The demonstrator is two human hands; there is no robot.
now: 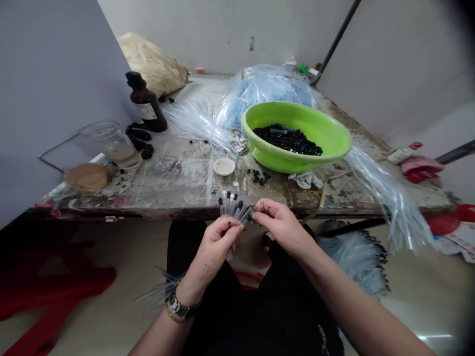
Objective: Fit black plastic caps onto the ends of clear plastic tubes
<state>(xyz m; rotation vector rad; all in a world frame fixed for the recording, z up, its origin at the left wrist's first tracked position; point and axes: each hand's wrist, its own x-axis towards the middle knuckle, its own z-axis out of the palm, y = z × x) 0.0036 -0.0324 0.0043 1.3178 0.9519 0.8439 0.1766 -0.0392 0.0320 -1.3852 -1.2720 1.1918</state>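
Just in front of the table edge, my left hand [218, 237] is closed round a fanned bundle of thin clear plastic tubes [229, 208]. Several of their upper ends carry small black or white end fittings. My right hand [276, 217] pinches a dark end fitting at the bundle's right side, thumb against forefinger; the fingers partly hide it. Beyond the hands lie a small white dish [224, 166] and loose black fittings [259, 176]. A green basin [297, 160] holds many small black pieces.
Long clear tubes [389, 198] hang over the table's right edge, and a large bundle [267, 84] lies behind the basin. A brown bottle [148, 106] and a clear plastic jug [117, 146] stand left. More tubes with black ends [356, 262] are below right.
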